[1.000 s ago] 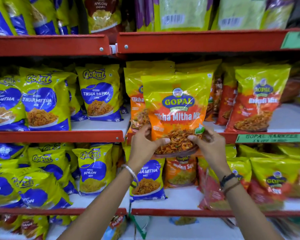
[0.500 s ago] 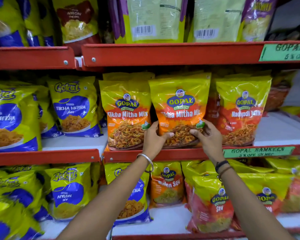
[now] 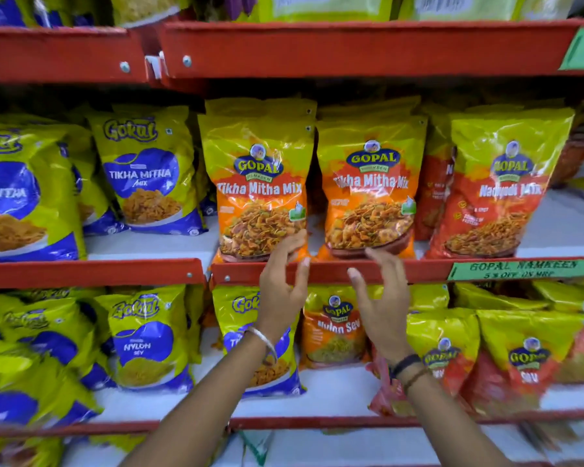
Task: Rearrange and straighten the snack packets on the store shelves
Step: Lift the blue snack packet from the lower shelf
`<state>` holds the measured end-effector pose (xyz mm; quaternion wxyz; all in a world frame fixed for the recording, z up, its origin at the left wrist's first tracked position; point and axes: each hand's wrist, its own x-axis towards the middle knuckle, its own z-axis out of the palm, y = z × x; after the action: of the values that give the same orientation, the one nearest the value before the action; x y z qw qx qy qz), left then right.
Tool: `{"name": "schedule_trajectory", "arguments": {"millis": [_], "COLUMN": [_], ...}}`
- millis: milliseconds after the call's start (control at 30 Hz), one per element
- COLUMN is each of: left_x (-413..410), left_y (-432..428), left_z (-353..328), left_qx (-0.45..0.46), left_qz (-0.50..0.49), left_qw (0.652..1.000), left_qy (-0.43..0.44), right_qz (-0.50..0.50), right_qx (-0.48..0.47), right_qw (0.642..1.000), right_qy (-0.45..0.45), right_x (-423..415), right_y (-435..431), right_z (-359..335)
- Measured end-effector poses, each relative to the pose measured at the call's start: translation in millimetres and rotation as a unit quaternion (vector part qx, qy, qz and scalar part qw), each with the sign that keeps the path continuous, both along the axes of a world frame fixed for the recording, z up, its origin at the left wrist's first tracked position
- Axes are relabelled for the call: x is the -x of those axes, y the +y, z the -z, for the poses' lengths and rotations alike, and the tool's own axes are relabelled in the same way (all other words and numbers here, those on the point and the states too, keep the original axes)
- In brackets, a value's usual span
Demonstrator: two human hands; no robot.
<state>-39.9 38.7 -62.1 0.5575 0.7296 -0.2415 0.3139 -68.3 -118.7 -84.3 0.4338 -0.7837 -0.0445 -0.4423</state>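
Observation:
Two orange-and-yellow Gopal Tikha Mitha Mix packets stand upright side by side on the middle red shelf (image 3: pixel 368 269): the left packet (image 3: pixel 258 183) and the right packet (image 3: pixel 370 183). My left hand (image 3: pixel 284 288) hangs open in front of the shelf lip, its fingertips just at the left packet's lower right corner. Below the right packet my right hand (image 3: pixel 380 298) is open too, fingers spread, holding nothing. A Gopal Nadiyadi Mix packet (image 3: pixel 499 187) stands to the right of the pair.
Blue-and-yellow Gokul packets (image 3: pixel 145 170) fill the middle shelf's left half. The lower shelf holds Gokul Nylon Sev (image 3: pixel 145 338), Gopal Nylon Sev (image 3: pixel 334 325) and leaning Gopal Sev packets (image 3: pixel 526 358). A green price label (image 3: pixel 520 269) sticks to the shelf lip. The upper shelf (image 3: pixel 351 45) overhangs closely.
Both hands have let go of the right Tikha Mitha Mix packet, which now stands on the shelf, and have drawn back down to the shelf lip with fingers spread.

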Motion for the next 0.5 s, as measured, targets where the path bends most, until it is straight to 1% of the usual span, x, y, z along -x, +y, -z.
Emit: {"name": "schedule_trajectory", "arguments": {"millis": [100,200,267,333,433,500], "left_x": [15.2,17.6,14.2,10.2,0.4,-6.6], "left_y": [34.9,71.2,92.8,108.1,128.9,138.3], "left_z": [49.6,104.4,136.7,162.9,198.5,216.4], "left_qx": [-0.017,-0.025,-0.018,0.003,0.026,0.022], "left_qz": [-0.054,-0.086,-0.089,-0.084,-0.065,-0.029], "left_qw": [0.998,0.995,0.988,0.971,0.921,0.900], "left_qy": [-0.013,0.047,0.125,0.223,0.384,0.434], "right_qz": [-0.070,-0.108,-0.117,-0.123,-0.159,-0.207], "right_qx": [-0.003,-0.013,-0.035,-0.069,-0.126,-0.139], "right_qw": [0.995,0.982,0.968,0.942,0.879,0.845], "right_qy": [0.075,0.152,0.221,0.303,0.432,0.473], "right_x": [13.1,11.4,2.5,-7.1,-22.1,-31.9], "right_y": [33.2,57.6,69.9,76.8,84.7,84.0], "right_z": [49.3,96.3,128.0,155.8,187.1,199.4]}}
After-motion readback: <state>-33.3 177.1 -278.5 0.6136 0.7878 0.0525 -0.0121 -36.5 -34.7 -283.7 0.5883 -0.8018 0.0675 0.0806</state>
